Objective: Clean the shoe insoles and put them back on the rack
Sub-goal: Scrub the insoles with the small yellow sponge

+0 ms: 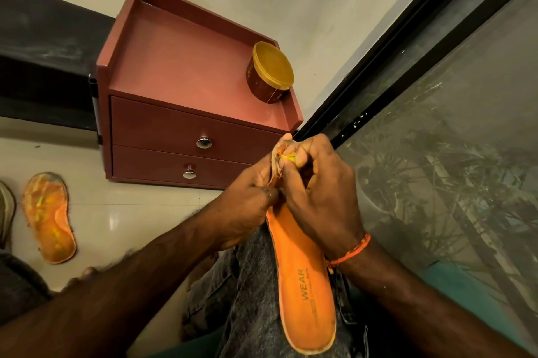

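Head view, long orange foam insole (302, 279) gripped at its far toe by left hand (247, 209), small yellow scrap (286, 157) pinched against it by right hand (320, 197), second orange insole (48, 216) laid on floor at left.

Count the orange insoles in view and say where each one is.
2. One insole lies along the person's lap, its toe end gripped by the left hand and right hand. The other insole lies on the floor at left. More may be out of view.
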